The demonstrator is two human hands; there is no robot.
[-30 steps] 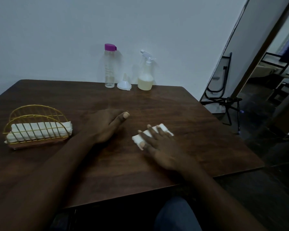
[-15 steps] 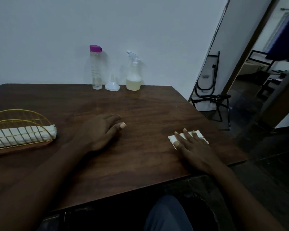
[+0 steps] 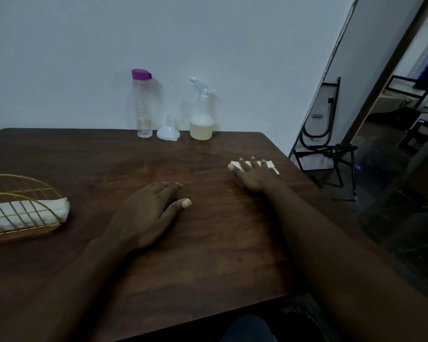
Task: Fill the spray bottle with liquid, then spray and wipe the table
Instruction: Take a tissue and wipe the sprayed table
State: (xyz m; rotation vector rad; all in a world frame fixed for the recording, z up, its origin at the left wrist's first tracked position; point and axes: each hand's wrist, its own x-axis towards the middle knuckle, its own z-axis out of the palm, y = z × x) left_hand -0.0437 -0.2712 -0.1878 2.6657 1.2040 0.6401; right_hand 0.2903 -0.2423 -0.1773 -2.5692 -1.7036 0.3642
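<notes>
Right hand [image 3: 253,176] lies flat on a white folded cloth [image 3: 269,165], with the fingers spread wide and pressing down on it. It does not wrap around the cloth; it only rests on top. The cloth sits on the brown wooden table [image 3: 208,243], toward the far right, close to the right edge. A bit of white shows past the fingertips and on the right side of the hand.

Left hand [image 3: 151,211] lies palm down on the table near the middle, well apart from the cloth. Its fingers are close together and stretched out, and the thumb sticks out to the right. It holds nothing.

At the far edge of the table, by the wall, stands a spray bottle [image 3: 201,112]. It is upright, with a white trigger top, and has pale yellow liquid in its lower part. Just left of it a small white funnel [image 3: 168,132] sits with its wide mouth down. Left of that stands a tall clear bottle [image 3: 142,104] with a purple cap.

On the left side of the table is a gold wire holder [image 3: 17,208] with white napkins [image 3: 22,215] lying in it.

To the right, off the table, a black metal stand [image 3: 331,154] is on the floor.
</notes>
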